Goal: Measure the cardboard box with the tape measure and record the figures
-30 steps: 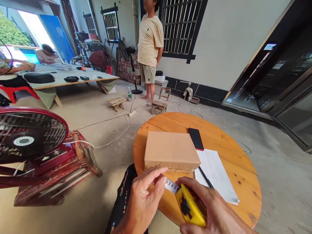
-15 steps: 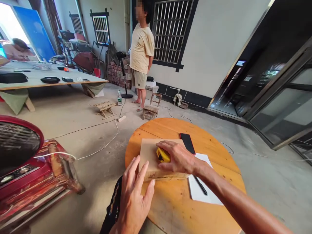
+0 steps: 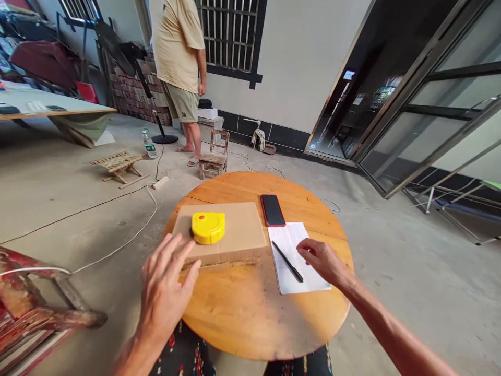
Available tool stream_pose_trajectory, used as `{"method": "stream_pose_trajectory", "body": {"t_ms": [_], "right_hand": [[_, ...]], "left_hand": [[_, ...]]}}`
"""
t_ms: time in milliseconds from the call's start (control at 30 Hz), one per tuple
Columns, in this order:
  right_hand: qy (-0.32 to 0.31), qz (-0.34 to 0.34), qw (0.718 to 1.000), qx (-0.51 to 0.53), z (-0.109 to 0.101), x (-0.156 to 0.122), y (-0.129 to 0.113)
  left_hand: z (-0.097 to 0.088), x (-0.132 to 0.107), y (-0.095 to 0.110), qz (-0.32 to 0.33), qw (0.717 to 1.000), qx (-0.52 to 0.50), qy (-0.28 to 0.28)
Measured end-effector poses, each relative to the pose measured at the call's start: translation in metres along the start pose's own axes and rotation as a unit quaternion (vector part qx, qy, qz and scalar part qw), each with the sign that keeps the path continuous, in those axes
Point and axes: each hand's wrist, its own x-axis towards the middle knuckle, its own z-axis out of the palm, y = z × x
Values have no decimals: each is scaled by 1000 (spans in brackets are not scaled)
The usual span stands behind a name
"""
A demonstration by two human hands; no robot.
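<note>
While the left hand [image 3: 164,284] spreads wide by the box [image 3: 242,224], the right hand [image 3: 323,261] hovers half-curled over paper [image 3: 291,235].

One head-worn view, facing forward and down, left hand [image 3: 166,284] and right hand [image 3: 323,258] near, table [image 3: 230,313] below, wall [image 3: 301,57] beyond

well beyond the left hand [image 3: 166,284]: slatted folding stool [image 3: 117,164], water bottle [image 3: 149,144] near it, standing fan [image 3: 144,81] farther back. person in pale yellow shirt [image 3: 178,49] also out there, small wooden chair [image 3: 213,159] close by. far past right hand [image 3: 319,256]: glass door [image 3: 415,141], open.
</note>
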Motion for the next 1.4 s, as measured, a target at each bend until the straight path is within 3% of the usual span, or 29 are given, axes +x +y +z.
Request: {"method": "stream_pose_trajectory", "body": {"t_ms": [67, 167, 267, 333, 400, 500, 600, 733, 833, 1000, 1100, 1233, 1400], "right_hand": [[-8, 22, 1000, -18, 17, -10, 13], [-5, 44, 998, -42, 39, -17, 12], [11, 52, 998, -40, 44, -18, 9], [28, 62, 998, -19, 36, -22, 15], [52, 76, 996, 13, 19, -31, 27], [126, 86, 976, 158, -11, -56, 49], [187, 100, 925, 316, -28, -86, 65], [159, 125, 894, 400, -25, -119, 76], [163, 95, 880, 436, -16, -131, 78], [257, 72, 863, 428, -8, -136, 80], [304, 83, 845, 433, -4, -138, 86], [319, 87, 830, 449, 4, -141, 96], [314, 95, 832, 447, 9, -142, 98]], "left_hand": [[2, 10, -13, -9, 1000, 8, 2], [7, 23, -23, -17, 1000, 13, 2], [4, 23, -14, -32, 999, 17, 32], [0, 12, 6, -48, 997, 12, 65], [-1, -7, 33, -52, 997, -14, 58], [8, -40, 78, 8, 996, -83, -29], [29, -62, 116, 63, 983, -136, -105], [54, -66, 150, 112, 969, -153, -160], [66, -62, 165, 133, 958, -143, -211], [80, -58, 177, 162, 943, -116, -268], [83, -59, 177, 144, 944, -112, -275], [83, -59, 173, 133, 940, -120, -290], [79, -55, 167, 130, 932, -129, -314]]}}
